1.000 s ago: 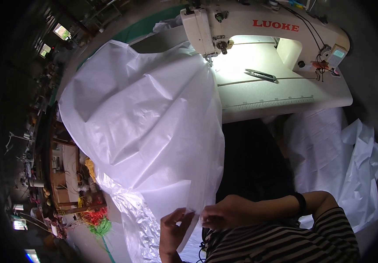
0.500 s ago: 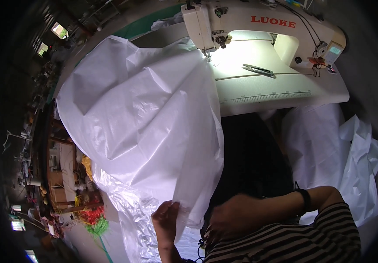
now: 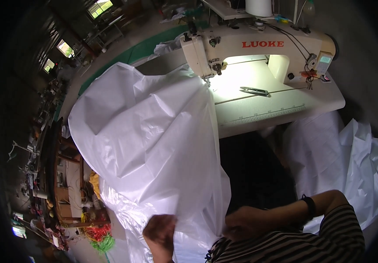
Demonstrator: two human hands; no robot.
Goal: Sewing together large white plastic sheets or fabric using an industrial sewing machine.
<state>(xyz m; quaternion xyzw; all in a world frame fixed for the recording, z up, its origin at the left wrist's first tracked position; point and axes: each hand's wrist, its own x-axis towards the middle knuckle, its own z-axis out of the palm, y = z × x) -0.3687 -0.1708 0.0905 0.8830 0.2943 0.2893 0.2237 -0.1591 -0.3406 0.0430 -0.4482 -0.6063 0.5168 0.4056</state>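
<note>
A large white sheet [image 3: 140,136], shiny and creased, hangs from the sewing machine's needle area [image 3: 207,82] down to my lap. My left hand [image 3: 159,230], slightly blurred, is closed with curled fingers on the sheet's lower part; its fingertips are partly hidden. To the right, my right hand [image 3: 244,222] is closed at the sheet's right edge, where folds run toward its fingers. The sheet's far end lies under the presser foot of the white sewing machine [image 3: 259,44]. Dark thread snips [image 3: 254,91] rest on the lit machine bed, away from both hands.
More white sheeting [image 3: 329,158] hangs below the machine bed [image 3: 281,111] at right. A wooden rack [image 3: 68,184] stands at left, near red and green strands [image 3: 101,239]. A white thread cone [image 3: 259,7] stands behind the machine.
The view has tilted up, so the machine sits lower in it. My right hand has come to the sheet's right edge, drawing folds there. My left hand has shifted slightly left and down.
</note>
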